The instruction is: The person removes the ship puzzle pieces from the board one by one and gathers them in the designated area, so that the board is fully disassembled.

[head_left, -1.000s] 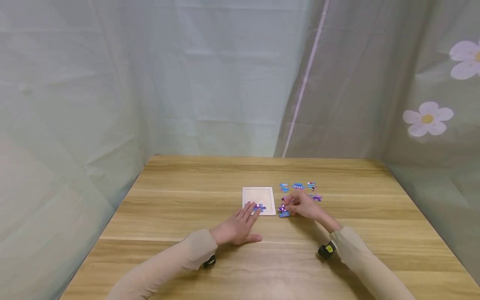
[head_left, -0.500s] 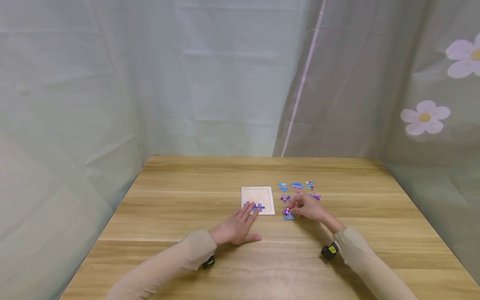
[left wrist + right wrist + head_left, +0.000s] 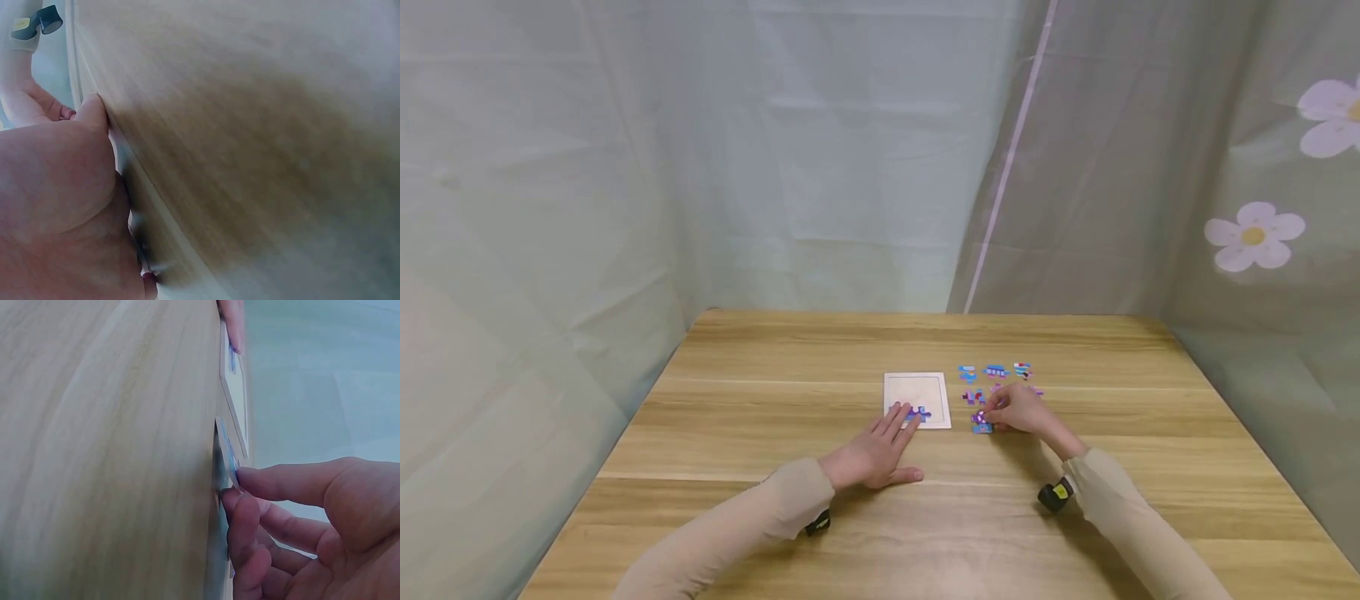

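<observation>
My left hand (image 3: 874, 454) lies with straight, spread fingers over the front left part of a white puzzle tray (image 3: 917, 388). Its fingertips touch blue and purple jigsaw pieces (image 3: 919, 414) set along the tray's front edge; part of these is hidden under the fingers. To the right of the tray, my right hand (image 3: 1018, 410) pinches a purple and blue jigsaw piece (image 3: 981, 423) between thumb and fingers. In the right wrist view, that jigsaw piece (image 3: 226, 450) is tilted, its near edge between thumb (image 3: 281, 482) and fingertips, close over the tabletop.
Several loose jigsaw pieces lie in rows behind the right hand, among them a blue one (image 3: 997, 371), a blue one at the left (image 3: 967, 373) and a purple and red one (image 3: 973, 397). The wooden table (image 3: 775, 358) ends at hanging curtains (image 3: 820, 167).
My right hand has moved a little to the right, away from the tray, carrying the jigsaw piece, which has turned slightly. The left hand has stayed in place.
</observation>
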`<state>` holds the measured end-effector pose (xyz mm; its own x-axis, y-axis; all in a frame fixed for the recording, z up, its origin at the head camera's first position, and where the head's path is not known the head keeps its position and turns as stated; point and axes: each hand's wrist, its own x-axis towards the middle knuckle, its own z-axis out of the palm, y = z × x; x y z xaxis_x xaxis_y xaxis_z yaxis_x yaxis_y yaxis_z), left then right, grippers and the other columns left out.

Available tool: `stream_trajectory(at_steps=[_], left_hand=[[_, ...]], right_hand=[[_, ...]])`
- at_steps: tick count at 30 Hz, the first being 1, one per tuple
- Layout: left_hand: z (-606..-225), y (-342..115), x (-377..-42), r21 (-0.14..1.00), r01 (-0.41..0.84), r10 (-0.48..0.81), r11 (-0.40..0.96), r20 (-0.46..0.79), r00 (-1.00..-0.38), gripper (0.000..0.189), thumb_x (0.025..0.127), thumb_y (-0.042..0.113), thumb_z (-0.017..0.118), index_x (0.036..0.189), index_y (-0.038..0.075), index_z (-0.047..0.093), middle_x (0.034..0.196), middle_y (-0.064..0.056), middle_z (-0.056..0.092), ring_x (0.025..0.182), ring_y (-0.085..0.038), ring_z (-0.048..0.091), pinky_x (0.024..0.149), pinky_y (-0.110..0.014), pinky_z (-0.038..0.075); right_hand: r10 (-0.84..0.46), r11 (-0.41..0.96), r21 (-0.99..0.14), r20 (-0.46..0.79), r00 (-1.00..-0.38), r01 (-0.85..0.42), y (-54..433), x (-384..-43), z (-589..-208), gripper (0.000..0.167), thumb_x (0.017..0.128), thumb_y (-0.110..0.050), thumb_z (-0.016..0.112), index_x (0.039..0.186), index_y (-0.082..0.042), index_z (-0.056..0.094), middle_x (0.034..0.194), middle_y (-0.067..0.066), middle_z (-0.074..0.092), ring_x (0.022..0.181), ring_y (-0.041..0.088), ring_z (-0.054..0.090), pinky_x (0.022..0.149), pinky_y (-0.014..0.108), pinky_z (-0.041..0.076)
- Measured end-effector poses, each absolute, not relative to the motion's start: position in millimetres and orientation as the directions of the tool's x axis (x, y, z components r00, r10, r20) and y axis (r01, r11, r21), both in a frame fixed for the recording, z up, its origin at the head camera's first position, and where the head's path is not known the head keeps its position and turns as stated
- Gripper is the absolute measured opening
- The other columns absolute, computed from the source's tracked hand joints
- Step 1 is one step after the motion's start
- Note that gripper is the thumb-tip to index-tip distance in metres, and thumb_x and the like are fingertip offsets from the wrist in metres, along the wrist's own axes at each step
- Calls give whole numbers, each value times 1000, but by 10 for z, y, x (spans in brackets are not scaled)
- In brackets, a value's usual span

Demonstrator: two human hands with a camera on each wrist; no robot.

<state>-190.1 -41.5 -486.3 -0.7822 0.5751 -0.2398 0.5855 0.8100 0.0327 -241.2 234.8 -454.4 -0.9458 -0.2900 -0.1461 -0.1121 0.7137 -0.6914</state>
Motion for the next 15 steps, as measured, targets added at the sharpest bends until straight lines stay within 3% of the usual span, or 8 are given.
stream_trajectory(at_steps=[15], left_hand=[[-4864, -414, -1898, 30, 580, 569, 814, -244, -786, 90, 94, 68, 33, 157, 11, 6, 164, -13, 0, 152, -29, 1, 122, -45, 17]], right_hand=[[-271, 746, -654, -125, -954, -126, 2318, -2403, -4539, 7, 81, -8, 73, 82, -2, 69, 68, 3, 65, 58, 9, 55, 57, 23, 43]])
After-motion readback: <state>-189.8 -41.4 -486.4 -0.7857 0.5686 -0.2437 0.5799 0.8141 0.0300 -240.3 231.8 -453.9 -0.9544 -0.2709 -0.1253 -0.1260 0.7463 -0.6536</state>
